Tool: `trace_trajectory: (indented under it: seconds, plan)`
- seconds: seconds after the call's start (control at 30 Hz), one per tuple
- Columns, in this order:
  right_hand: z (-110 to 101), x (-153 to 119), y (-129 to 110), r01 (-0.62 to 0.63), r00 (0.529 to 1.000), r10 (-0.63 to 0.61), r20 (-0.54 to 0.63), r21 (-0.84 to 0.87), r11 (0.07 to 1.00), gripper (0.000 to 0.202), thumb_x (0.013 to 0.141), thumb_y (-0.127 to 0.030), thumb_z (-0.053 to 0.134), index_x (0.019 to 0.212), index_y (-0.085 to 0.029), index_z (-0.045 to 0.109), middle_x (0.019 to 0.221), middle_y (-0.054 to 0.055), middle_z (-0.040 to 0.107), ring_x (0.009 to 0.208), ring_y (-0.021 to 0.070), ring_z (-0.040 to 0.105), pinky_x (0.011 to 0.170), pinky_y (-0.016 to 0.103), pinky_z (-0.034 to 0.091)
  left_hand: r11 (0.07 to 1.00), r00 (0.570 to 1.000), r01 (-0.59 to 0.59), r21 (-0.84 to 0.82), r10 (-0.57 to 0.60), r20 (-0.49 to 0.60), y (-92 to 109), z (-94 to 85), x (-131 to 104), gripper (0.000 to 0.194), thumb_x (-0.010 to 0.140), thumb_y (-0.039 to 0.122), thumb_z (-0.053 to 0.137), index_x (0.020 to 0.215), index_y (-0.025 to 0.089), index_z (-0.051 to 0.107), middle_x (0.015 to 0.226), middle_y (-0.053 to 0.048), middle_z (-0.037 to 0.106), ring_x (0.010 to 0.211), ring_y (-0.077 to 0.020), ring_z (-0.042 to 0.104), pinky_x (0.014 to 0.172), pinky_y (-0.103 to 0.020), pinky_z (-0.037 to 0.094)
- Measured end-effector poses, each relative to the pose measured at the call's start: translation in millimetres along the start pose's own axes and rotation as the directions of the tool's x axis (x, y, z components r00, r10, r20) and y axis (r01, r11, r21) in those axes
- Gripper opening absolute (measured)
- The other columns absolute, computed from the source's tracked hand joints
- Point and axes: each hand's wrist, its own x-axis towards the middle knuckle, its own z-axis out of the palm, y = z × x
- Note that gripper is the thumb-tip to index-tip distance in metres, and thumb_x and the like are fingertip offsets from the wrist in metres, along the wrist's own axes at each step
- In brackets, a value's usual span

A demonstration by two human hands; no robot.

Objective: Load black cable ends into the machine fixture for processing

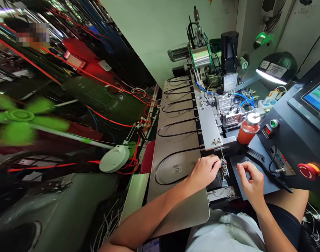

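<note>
My left hand is closed at the small metal fixture on the machine's front end; what its fingers pinch is too small to name. My right hand is just right of the fixture, thumb and forefinger curled close together, and anything between them is too small to make out. Black cable loops lie in a row on the grey metal plate, their ends entering the machine's rail at the right. The nearest loop passes beside my left hand.
A jar with red contents, a black brush and a control panel with a red stop button stand at the right. A lamp hangs behind. At the left are a green fan and a person.
</note>
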Motion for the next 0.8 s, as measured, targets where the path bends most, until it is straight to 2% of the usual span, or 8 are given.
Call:
trace_trajectory:
  seconds: [0.13,0.3,0.47,0.6,0.7,0.8]
  plan:
    - [0,3,4,-0.028,0.997,0.026,0.072,0.02,0.999,0.024,0.093,-0.029,0.049,0.07,-0.019,0.051,0.06,-0.004,0.047,0.052,0.0097,0.042,0.052,0.023,0.034,0.999,0.999,0.033,0.034,-0.033,-0.016,2,2.5,2,0.027,0.091,0.021,0.043,0.073,0.018,0.062,0.074,-0.002,0.065,0.068,-0.0134,0.059,0.064,-0.023,0.04]
    - [7,16,11,-0.145,0.934,0.097,0.345,0.115,0.983,0.029,0.095,-0.035,0.042,0.072,-0.02,0.048,0.063,-0.004,0.045,0.058,0.0109,0.042,0.054,0.022,0.034,0.999,0.999,0.029,0.037,-0.029,-0.013,4,4.9,5,0.026,0.09,0.02,0.045,0.072,0.018,0.063,0.073,-0.001,0.065,0.069,-0.0135,0.06,0.064,-0.022,0.039]
    - [21,25,14,-0.17,0.909,0.098,0.404,0.145,0.975,0.03,0.096,-0.036,0.038,0.071,-0.02,0.041,0.065,-0.005,0.038,0.059,0.0104,0.035,0.055,0.023,0.03,0.997,1.0,0.023,0.067,-0.022,-0.018,3,5.9,6,0.024,0.09,0.019,0.046,0.072,0.018,0.063,0.073,-0.001,0.065,0.069,-0.0136,0.06,0.064,-0.022,0.04]
    - [29,23,15,-0.164,0.92,0.075,0.384,0.203,0.965,0.03,0.097,-0.034,0.037,0.07,-0.021,0.037,0.064,-0.005,0.033,0.058,0.0101,0.031,0.054,0.024,0.028,0.991,0.999,-0.007,0.136,0.013,-0.041,1,8.9,3,0.022,0.091,0.02,0.047,0.076,0.017,0.063,0.075,-0.001,0.065,0.071,-0.0136,0.061,0.064,-0.022,0.042]
    - [33,20,19,-0.176,0.929,0.07,0.364,0.269,0.947,0.03,0.098,-0.034,0.037,0.071,-0.02,0.038,0.064,-0.005,0.034,0.058,0.01,0.031,0.054,0.023,0.028,0.972,0.984,-0.088,0.22,0.119,-0.131,-6,13.2,-3,0.018,0.092,0.024,0.048,0.087,0.017,0.064,0.083,-0.002,0.065,0.073,-0.0133,0.062,0.065,-0.022,0.045]
    - [36,19,22,-0.188,0.933,0.07,0.352,0.311,0.932,0.03,0.097,-0.035,0.038,0.071,-0.021,0.038,0.065,-0.005,0.034,0.058,0.0101,0.032,0.054,0.023,0.029,0.911,0.915,-0.254,0.324,0.335,-0.224,-14,17.0,-10,0.02,0.095,0.021,0.044,0.101,0.02,0.063,0.089,-0.001,0.065,0.074,-0.0106,0.062,0.066,-0.02,0.046]
